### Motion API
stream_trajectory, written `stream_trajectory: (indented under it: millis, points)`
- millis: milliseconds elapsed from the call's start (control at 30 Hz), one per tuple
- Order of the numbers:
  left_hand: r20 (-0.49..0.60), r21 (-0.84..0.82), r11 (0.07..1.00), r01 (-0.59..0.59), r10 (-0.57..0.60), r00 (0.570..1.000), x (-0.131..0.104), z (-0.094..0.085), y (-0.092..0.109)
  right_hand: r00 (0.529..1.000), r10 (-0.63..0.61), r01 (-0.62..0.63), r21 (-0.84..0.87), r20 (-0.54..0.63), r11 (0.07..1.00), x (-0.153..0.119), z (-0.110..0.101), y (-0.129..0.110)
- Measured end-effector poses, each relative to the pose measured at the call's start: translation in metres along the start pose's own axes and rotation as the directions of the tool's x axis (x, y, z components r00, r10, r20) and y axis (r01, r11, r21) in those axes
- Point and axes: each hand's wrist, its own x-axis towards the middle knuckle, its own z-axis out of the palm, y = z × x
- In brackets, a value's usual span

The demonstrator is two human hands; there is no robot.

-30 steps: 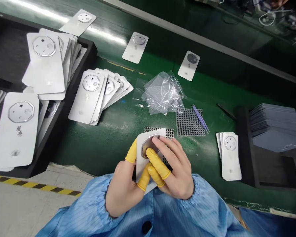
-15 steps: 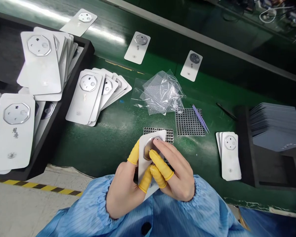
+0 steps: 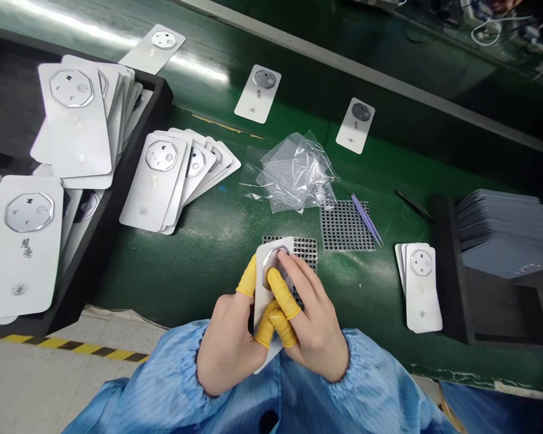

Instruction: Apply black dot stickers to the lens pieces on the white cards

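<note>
My left hand (image 3: pixel 230 337) is closed around a white phone back cover (image 3: pixel 262 307), thumb on its front and a finger along its left edge. The cover is tilted upright in front of my body. My right hand (image 3: pixel 308 313) bends over the same cover. Its fingertips press on the octagonal camera ring (image 3: pixel 271 259), partly hiding it, and its thumb sits beside my left thumb. Yellow finger cots cover several fingertips of both hands. Just behind the cover lies a sheet of small black dots (image 3: pixel 305 250), partly hidden.
Purple tweezers (image 3: pixel 365 218) lie on a second dotted sheet (image 3: pixel 341 226). Clear plastic bags (image 3: pixel 298 172) lie behind. Fanned covers (image 3: pixel 151 193) are at left, beside a black tray (image 3: pixel 149 96) of more covers. At right are a small stack (image 3: pixel 423 295) and another black tray (image 3: pixel 447 265).
My right hand has shifted slightly left across the camera ring, and the held cover has turned a little. The surroundings look slightly displaced as the camera moved.
</note>
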Motion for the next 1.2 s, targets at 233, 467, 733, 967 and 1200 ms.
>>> stream_trajectory:
  millis: [233,467,733,967,1200]
  points:
    - [0.15,-0.524,0.836,0.162,-0.096,0.984,0.009,0.006,0.006,0.989,0.105,-0.073,0.27,-0.104,0.96,-0.004,0.002,0.015]
    - [0.183,-0.687,0.696,0.208,-0.111,0.977,0.006,0.007,0.014,0.932,0.288,-0.149,0.49,-0.221,0.859,0.004,-0.004,0.007]
    - [0.163,-0.63,0.756,0.181,-0.098,0.982,0.003,0.009,0.009,0.855,0.474,-0.287,0.572,-0.209,0.768,0.01,-0.006,-0.001]
    - [0.256,-0.723,0.63,0.283,-0.136,0.957,0.009,0.006,0.01,0.8,0.558,-0.29,0.671,-0.222,0.682,0.014,-0.007,0.002]
    - [0.251,-0.782,0.559,0.276,-0.122,0.96,0.015,0.006,0.007,0.689,0.678,-0.311,0.741,-0.255,0.595,0.009,0.013,0.004]
